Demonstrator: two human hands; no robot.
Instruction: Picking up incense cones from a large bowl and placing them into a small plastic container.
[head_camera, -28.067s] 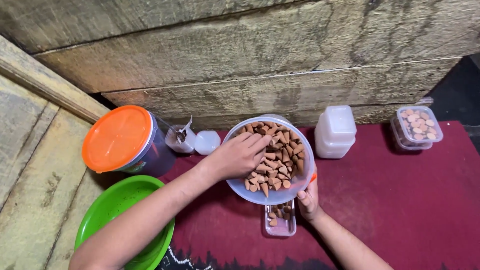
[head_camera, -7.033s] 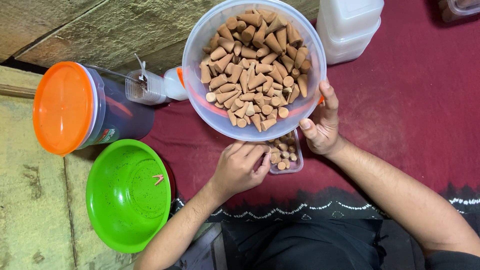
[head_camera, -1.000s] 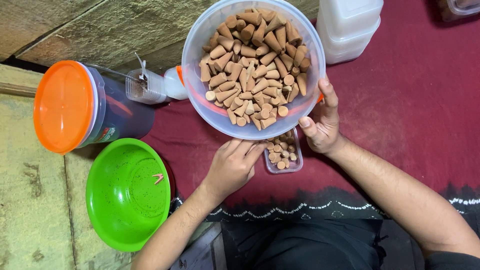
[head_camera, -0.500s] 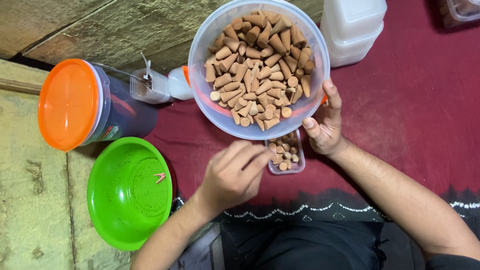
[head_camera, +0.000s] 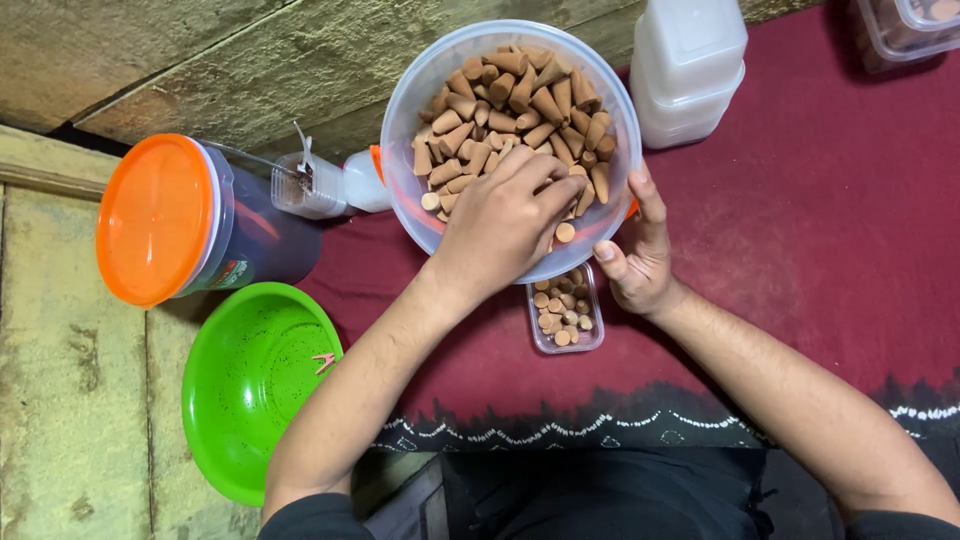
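A clear round plastic bowl (head_camera: 420, 110) is heaped with brown cone-shaped pieces (head_camera: 520, 100). My left hand (head_camera: 505, 220) reaches into the bowl's near side, fingers curled down among the cones. My right hand (head_camera: 635, 255) grips the bowl's near right rim, thumb against the wall. Just below the bowl sits a small clear rectangular box (head_camera: 567, 315) holding several cones stood on end.
A dark jar with an orange lid (head_camera: 160, 220) lies at the left, a green bowl (head_camera: 250, 385) below it. A small clear container (head_camera: 310, 185) sits beside the jar. White stacked tubs (head_camera: 690, 65) stand at the back on the dark red cloth (head_camera: 820, 230).
My left hand has moved up from beside the small box into the big bowl. The right hand stays on the bowl's rim.
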